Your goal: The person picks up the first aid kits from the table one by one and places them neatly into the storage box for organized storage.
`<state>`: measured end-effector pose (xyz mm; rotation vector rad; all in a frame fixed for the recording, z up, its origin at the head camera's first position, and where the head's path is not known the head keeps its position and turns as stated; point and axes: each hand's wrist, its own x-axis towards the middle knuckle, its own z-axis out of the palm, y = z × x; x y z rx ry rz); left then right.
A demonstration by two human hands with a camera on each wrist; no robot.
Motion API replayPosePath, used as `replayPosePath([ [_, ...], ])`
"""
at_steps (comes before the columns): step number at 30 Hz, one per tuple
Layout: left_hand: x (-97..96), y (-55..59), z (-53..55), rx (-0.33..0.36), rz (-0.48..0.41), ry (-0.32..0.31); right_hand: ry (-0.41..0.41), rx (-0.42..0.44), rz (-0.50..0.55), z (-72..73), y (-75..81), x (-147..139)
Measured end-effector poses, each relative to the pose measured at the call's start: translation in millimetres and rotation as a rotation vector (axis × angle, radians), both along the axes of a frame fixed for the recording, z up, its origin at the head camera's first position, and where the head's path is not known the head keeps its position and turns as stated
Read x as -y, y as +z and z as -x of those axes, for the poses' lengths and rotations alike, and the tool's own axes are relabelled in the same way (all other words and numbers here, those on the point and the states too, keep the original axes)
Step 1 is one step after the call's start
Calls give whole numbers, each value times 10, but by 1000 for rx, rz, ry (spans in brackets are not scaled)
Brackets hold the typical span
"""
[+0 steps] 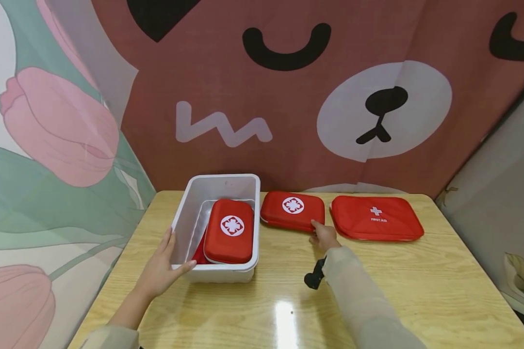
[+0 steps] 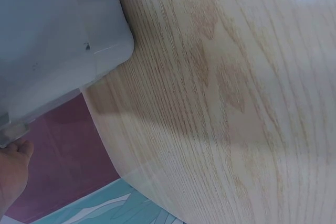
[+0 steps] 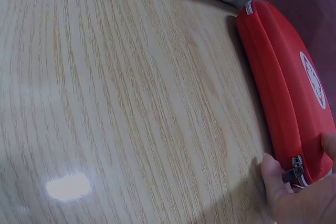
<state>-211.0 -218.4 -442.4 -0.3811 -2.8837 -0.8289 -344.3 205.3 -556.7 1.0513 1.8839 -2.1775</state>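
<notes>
Extending below a bear-print backdrop (image 1: 227,165), a wooden table (image 1: 297,310) is bounded by a far edge across mid-frame and by slanting side edges; grain is exposed across the lower centre and lower right. Left of centre, a white bin (image 1: 220,276) is set, in which a boxed red case (image 1: 229,249) is stacked over another red item (image 1: 199,253). At centre right, a flat FIRST AID pouch (image 1: 377,229) is laid. Between bin and pouch, just beside the bin, a rounded emblem case (image 1: 293,218) is seated, red, with a white disc on top. Its near right corner is pinched by the right hand (image 1: 325,236). The bin's near left corner is touched by the left hand (image 1: 159,271), its thumb spread wide from the fingers. Only from the right wrist is a dark zipper pull (image 3: 298,169) revealed at the pinched corner; only from the left wrist, a dark speck (image 2: 87,46) on the bin's outer wall.
</notes>
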Motion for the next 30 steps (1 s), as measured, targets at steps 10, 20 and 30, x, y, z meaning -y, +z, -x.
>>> replayPosePath([
  [10,-20,-22,-8,-13,-9,-3,24,-11,87,-388,575,155],
  [20,8,12,-1,-12,6,11,-63,-76,106,121,-418,97],
  [30,-9,-12,-6,-39,-3,0,-147,-33,62,-303,356,415],
])
